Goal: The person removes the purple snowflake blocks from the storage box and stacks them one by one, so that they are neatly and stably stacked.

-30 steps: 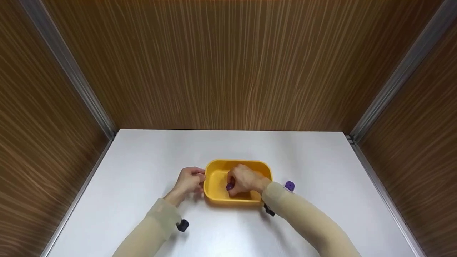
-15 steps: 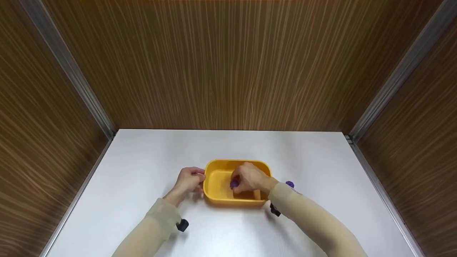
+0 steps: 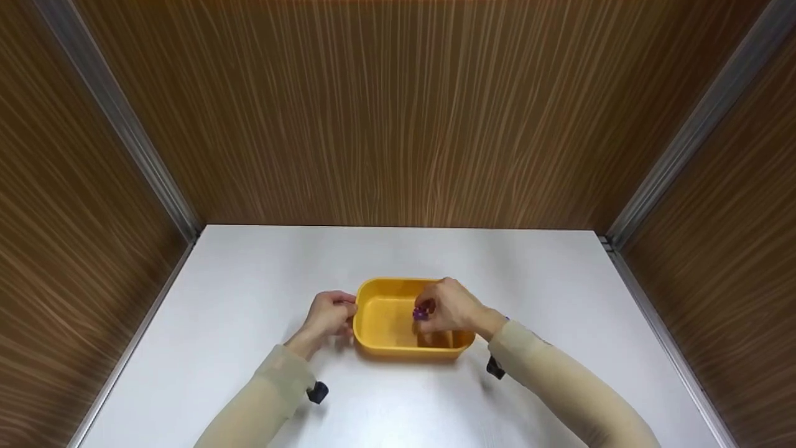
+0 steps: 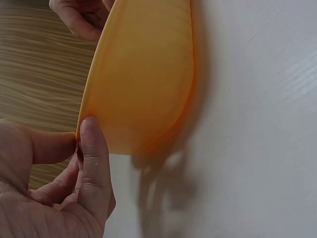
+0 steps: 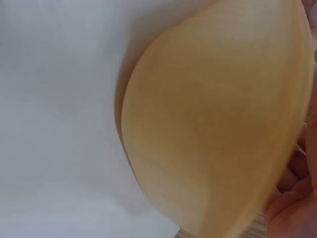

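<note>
In the head view, a yellow rectangular plastic tub (image 3: 385, 320) sits on the white table. My left hand (image 3: 326, 317) pinches its left rim; the left wrist view shows the thumb and a finger (image 4: 92, 158) on either side of that edge. Above the tub's right half, my right hand (image 3: 457, 306) pinches a small purple knobbly piece (image 3: 420, 313) between thumb and fingers. Its exact kind is too small to tell. The right wrist view has the tub wall (image 5: 198, 109) in front of most of that hand (image 5: 294, 210), and the purple piece is hidden there.
A sliver of another purple piece (image 3: 507, 318) shows behind my right cuff, on the table (image 3: 280, 261). Wood-patterned panels (image 3: 398, 112) stand at the back and both sides, with metal posts (image 3: 130, 124) in the corners.
My right hand has moved right and slightly away from me inside the tub, carrying the purple piece. Its sleeve now covers most of the other purple piece. The left hand keeps its place.
</note>
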`<state>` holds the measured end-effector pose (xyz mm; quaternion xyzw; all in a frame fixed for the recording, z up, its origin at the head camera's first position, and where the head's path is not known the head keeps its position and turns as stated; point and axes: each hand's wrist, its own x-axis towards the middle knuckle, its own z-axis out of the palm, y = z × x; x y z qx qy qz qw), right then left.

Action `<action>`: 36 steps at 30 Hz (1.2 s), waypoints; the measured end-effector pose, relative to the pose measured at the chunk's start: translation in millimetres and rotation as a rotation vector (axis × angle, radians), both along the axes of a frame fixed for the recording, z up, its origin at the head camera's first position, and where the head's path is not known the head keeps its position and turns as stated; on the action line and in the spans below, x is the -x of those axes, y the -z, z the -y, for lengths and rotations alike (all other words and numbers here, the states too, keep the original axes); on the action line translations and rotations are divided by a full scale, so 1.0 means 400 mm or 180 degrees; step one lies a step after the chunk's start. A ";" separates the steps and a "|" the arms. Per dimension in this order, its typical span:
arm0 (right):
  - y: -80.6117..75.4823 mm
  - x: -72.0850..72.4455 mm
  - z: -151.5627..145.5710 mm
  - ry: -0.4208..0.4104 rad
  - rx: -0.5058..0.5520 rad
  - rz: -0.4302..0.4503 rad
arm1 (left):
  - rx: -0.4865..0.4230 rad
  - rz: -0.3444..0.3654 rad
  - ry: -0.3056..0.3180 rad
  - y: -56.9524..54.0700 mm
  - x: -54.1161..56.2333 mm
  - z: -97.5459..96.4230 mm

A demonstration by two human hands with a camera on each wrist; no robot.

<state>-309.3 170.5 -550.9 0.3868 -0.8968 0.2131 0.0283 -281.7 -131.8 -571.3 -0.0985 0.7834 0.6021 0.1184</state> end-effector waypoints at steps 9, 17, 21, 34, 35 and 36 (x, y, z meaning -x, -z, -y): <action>-0.021 -0.005 -0.062 0.0009 0.0150 -0.0132 | -0.0073 -0.0071 0.0005 0.003 -0.004 0.000; -0.040 -0.020 -0.127 0.0274 0.0173 -0.0055 | -0.0058 -0.0075 0.0003 0.002 -0.004 0.000; -0.037 -0.026 -0.164 0.0311 0.0281 -0.0134 | -0.0049 -0.0066 -0.0012 0.003 -0.004 0.000; -0.038 -0.042 -0.289 0.0847 0.0411 -0.0203 | -0.0055 -0.0073 0.0001 0.003 -0.005 0.001; -0.035 -0.043 -0.299 0.0909 0.0404 -0.0178 | -0.0045 -0.0071 0.0002 0.002 -0.006 0.001; -0.032 -0.044 -0.308 0.0973 0.0400 -0.0147 | -0.0038 -0.0071 0.0003 0.001 -0.006 0.001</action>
